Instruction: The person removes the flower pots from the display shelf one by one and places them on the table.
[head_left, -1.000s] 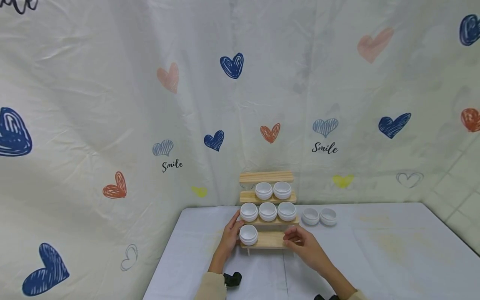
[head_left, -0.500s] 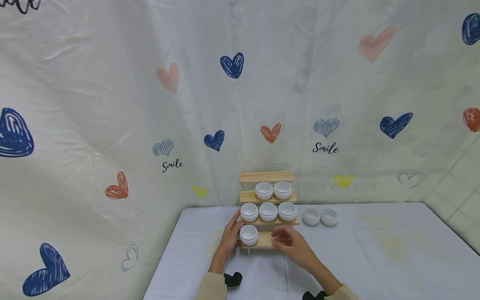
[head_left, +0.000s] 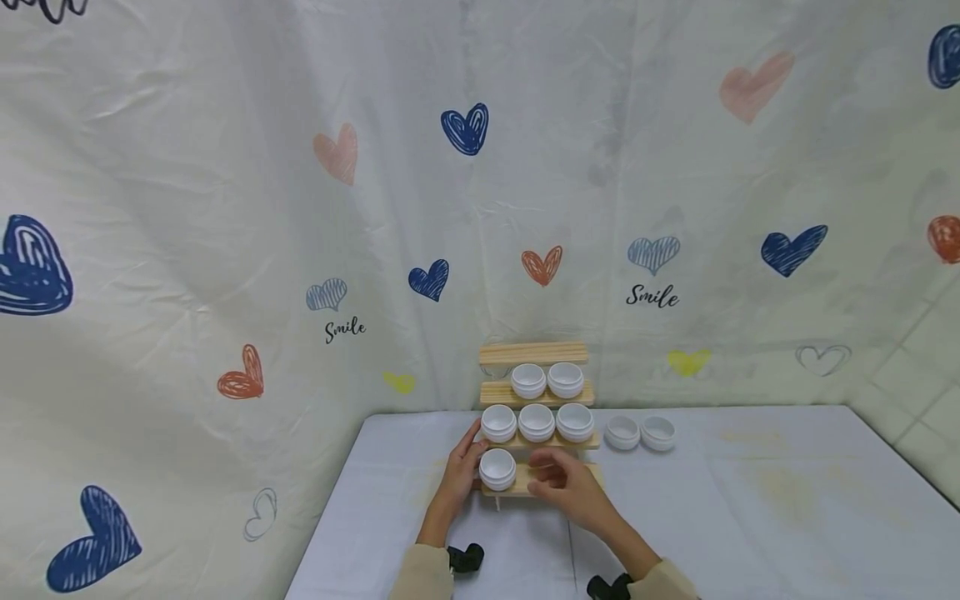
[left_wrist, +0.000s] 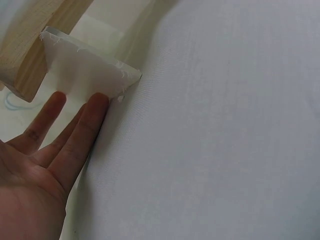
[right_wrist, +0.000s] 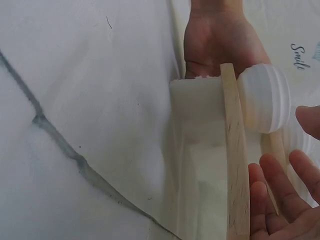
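A tiered wooden rack (head_left: pixel 532 354) with a translucent white side panel (left_wrist: pixel 82 65) stands near the table's back edge. My left hand (head_left: pixel 457 477) is at its left side; in the left wrist view straight fingers reach up to that panel. On the lowest plank (right_wrist: pixel 236 170) sits one small white bowl (head_left: pixel 497 469), at the left end. My right hand (head_left: pixel 572 487) hovers over the same plank, right of this bowl, thumb and fingers apart. Between them the right wrist view shows nothing held; the bowl (right_wrist: pixel 264 98) is just beyond the fingertips.
On the second plank three white bowls (head_left: pixel 536 423) stand in a row, and two more bowls (head_left: pixel 547 381) sit one plank higher. Another pair of bowls (head_left: pixel 640 433) is on the white-covered table (head_left: pixel 712 517), right of the rack. A heart-printed curtain (head_left: pixel 225 208) hangs behind.
My right hand has slid left along the lowest plank, from its right end towards the bowl there. My left hand stays at the rack's side, and the bowls have not moved.
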